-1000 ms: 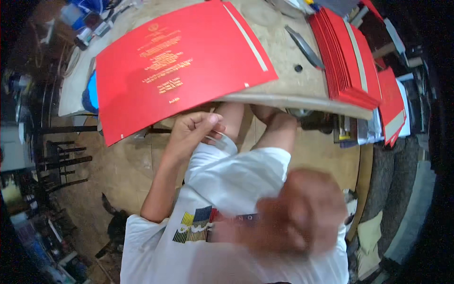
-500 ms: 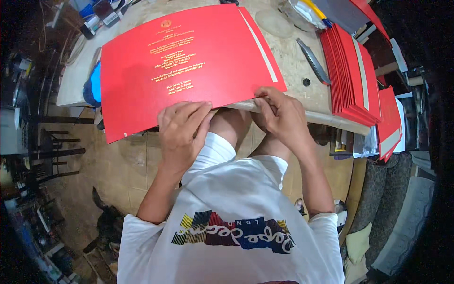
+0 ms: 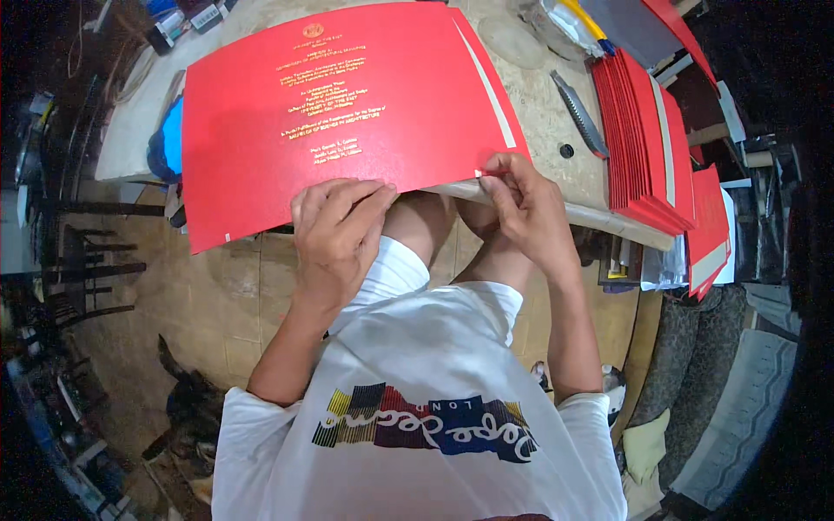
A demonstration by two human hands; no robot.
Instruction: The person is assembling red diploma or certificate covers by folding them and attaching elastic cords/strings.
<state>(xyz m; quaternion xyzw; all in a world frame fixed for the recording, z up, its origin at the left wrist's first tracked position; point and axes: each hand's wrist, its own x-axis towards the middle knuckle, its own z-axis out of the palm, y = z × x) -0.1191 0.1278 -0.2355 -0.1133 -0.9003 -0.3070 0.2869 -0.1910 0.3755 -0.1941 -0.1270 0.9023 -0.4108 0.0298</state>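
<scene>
A large red cover with gold lettering lies across the table, its near edge hanging past the table's front. My left hand grips that near edge around its middle, fingers bent together on top and the thumb mostly out of sight. At the near right corner my right hand is closed in a pinch beside a small white tab on the edge. A similar white tab shows near the cover's left corner. Along the right side runs a pale strip, apparently on another red sheet beneath.
A grey utility knife and a small black disc lie on the table to the right. Beyond them stands a stack of red covers. A yellow-handled tool rests at the back. A dark animal is on the floor at left.
My right hand has moved slightly right along the edge, and a white tab now shows by its fingertips. My left hand stays at the near edge.
</scene>
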